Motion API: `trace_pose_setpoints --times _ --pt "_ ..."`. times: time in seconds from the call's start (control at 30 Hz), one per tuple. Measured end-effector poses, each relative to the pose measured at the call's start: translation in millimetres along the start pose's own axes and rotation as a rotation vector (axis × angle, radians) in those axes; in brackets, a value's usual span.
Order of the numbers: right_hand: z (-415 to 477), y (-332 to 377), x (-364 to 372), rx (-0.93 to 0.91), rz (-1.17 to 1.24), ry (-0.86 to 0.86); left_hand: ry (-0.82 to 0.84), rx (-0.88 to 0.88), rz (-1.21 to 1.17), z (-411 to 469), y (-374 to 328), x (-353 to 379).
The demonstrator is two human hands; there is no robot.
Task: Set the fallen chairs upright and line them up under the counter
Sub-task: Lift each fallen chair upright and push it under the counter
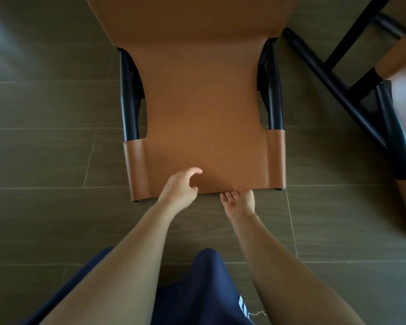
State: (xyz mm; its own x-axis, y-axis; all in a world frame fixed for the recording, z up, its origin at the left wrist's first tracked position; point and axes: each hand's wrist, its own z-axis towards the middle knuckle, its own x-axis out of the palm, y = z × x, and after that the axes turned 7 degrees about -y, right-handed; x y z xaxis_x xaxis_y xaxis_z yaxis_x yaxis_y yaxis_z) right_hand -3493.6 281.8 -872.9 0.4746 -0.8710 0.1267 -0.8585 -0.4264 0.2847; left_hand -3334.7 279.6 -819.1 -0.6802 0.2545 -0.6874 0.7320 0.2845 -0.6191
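A chair (204, 109) with a tan leather back and black metal frame lies fallen on the floor, its backrest's top edge nearest me. My left hand (181, 187) hovers curled over that top edge, fingers apart, holding nothing. My right hand (239, 200) is palm up, with its fingertips tucked under the same edge just right of centre. A second chair (370, 95) of the same kind lies tipped at the right, its black legs and a tan sleeve showing.
Dark wood-look floor tiles (45, 148) spread to the left and in front of me. My knees in dark blue shorts (204, 289) fill the bottom of the view. No counter is in view.
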Motion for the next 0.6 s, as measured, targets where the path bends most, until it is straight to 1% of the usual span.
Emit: trace_pose_setpoints --times 0.17,0.4,0.6 --pt "-5.3 0.8 8.0 -0.006 0.007 -0.037 0.018 0.027 0.046 -4.7 -2.1 -1.3" --pt "-10.6 -1.5 6.5 -0.035 0.012 -0.051 0.061 -0.006 0.051 -13.9 -4.4 -3.8" --pt "-15.4 2.0 12.7 -0.088 -0.083 -0.128 0.081 0.001 0.104 -18.9 -7.1 -7.1"
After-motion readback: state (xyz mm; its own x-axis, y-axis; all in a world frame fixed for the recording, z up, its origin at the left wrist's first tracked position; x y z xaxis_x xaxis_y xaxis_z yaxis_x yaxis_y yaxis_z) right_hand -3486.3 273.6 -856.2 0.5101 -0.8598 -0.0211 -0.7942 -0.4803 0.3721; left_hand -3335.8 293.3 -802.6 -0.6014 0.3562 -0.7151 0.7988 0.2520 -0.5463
